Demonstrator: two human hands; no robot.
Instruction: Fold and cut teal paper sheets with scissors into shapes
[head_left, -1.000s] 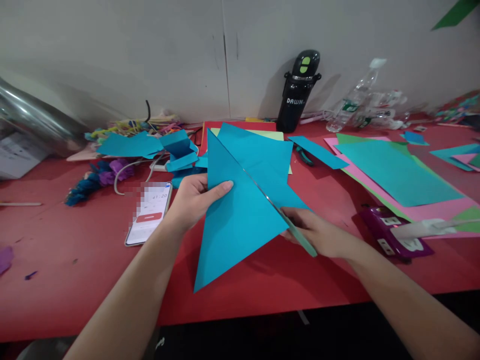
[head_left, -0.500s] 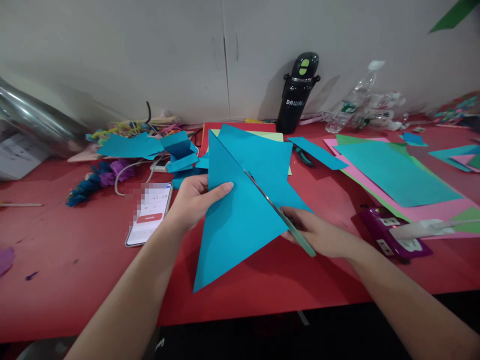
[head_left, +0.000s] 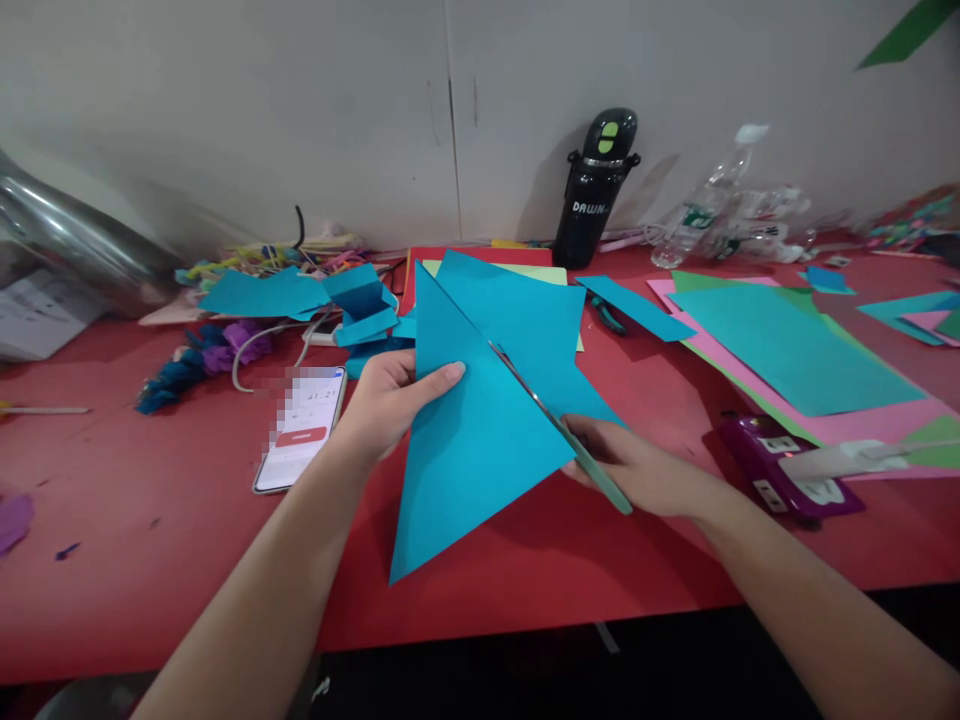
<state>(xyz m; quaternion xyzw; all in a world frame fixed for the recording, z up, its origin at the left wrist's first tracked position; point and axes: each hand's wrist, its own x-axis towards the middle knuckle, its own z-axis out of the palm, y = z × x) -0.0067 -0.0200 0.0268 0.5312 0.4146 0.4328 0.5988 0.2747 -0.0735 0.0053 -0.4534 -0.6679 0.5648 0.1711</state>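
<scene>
My left hand (head_left: 405, 395) pinches the left edge of a blue sheet of paper (head_left: 469, 470), thumb on top and fingers behind. The sheet is held tilted above the table, one corner pointing down toward me. In my right hand (head_left: 611, 455) is a pair of scissors (head_left: 592, 475) with a pale green handle. Their blades lie along a slanting line in the paper, partly covered by it. Behind the held sheet, more blue paper (head_left: 532, 310) shows; whether it is the same piece I cannot tell.
A phone (head_left: 304, 430) lies left of the paper on the red table (head_left: 187, 560). Coloured sheets (head_left: 787, 350) and a purple power strip (head_left: 787, 475) are on the right. A black flask (head_left: 595, 195) and a plastic bottle (head_left: 705, 205) stand by the wall.
Both hands, the scissors and the blue sheet stay almost where they were. The view has shifted very slightly.
</scene>
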